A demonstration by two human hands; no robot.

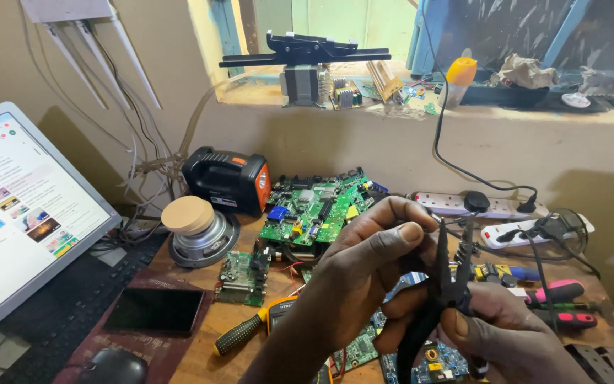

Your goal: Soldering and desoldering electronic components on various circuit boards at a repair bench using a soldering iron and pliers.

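The black pliers are in the middle of the view, low, above the wooden workbench. Their thin tips point up and the handles go down. The right hand is closed around the handles from below, with the thumb on the front of the joint. The left hand comes from the left and is curled near the tips. Its thumb and fingers are pinched together just beside the upper part of the pliers. I cannot tell if something small is between these fingers.

Under the hands lie several circuit boards; a blue one shows between the wrists. A bigger green circuit board leans behind the left hand, near the wall. To the left of it stands a black and orange box with a handle, and in front of that a round speaker part with a pale disc on top. A small green board lies beside it. A screwdriver with a black and yellow grip lies near the left forearm.

At the right, two white power strips are along the wall, and some pink-handled tools lie below them. At the far left there are a lit monitor, a dark phone on a mat, and a mouse.
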